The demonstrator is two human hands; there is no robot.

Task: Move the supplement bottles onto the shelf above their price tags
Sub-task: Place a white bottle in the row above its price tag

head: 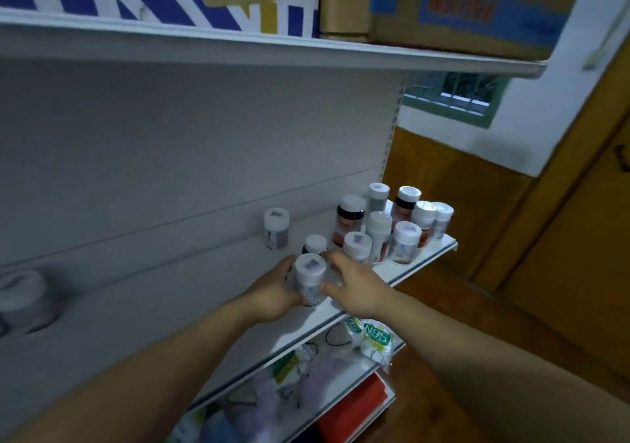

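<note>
A white supplement bottle (309, 280) with a white cap stands near the front edge of the white shelf (422, 262). My left hand (272, 292) wraps its left side and my right hand (354, 289) presses its right side. A dark bottle (315, 244) stands just behind it. Further right, a cluster of several white-capped bottles (381, 228) fills the shelf's right end. A single white bottle (276, 228) stands apart against the back panel. Another blurred bottle (25, 301) sits at far left.
An upper shelf (272, 50) overhangs with cardboard boxes (460, 6) on it. Below, a lower shelf holds bagged N95 masks (371, 335) and a red package (354, 405). A wooden floor and door (562, 238) lie to the right.
</note>
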